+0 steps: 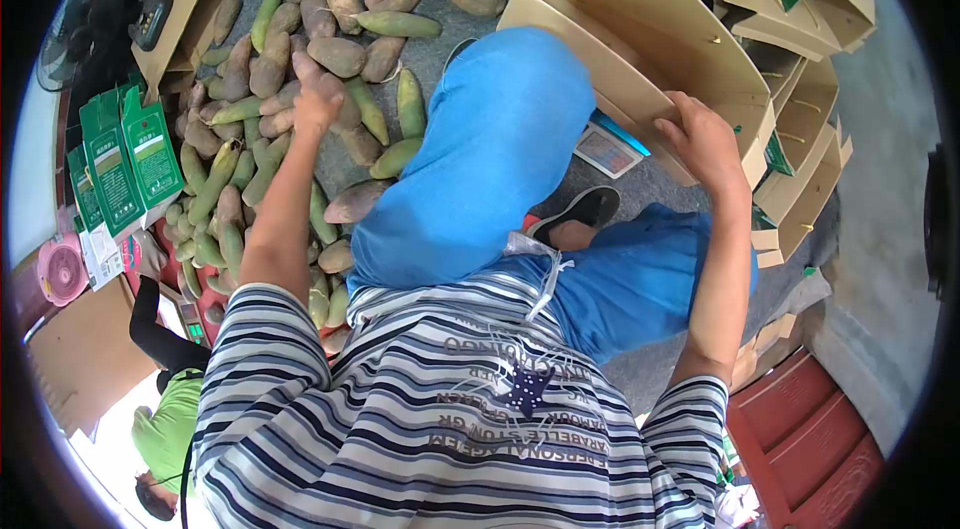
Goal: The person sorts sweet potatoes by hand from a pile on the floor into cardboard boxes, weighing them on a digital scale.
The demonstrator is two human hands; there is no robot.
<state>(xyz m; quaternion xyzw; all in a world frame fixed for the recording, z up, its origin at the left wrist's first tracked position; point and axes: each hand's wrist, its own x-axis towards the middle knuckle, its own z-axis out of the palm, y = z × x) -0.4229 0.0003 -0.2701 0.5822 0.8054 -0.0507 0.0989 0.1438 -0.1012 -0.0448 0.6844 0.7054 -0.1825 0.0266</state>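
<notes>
My left hand point(318, 101) reaches down into a heap of long radishes, green at one end and brownish-pink at the other. Its fingers look stretched out over the radishes, touching or very near a brownish radish point(338, 57); the fingertips are hard to separate from the heap. On the other side, my right hand point(705, 141) grips the near wall of a large open cardboard box point(608, 57), thumb outside and fingers over the rim. Part of the box's inside is hidden by that wall. Below it, partly covered, lies a digital scale point(608, 151) with a blue edge.
More open cardboard boxes point(800, 119) stand at the right, one with green printing. Green printed cartons point(128, 159) stand left, near a black fan point(85, 34) and a pink fan point(62, 269). A person in a green top point(168, 429) is at lower left.
</notes>
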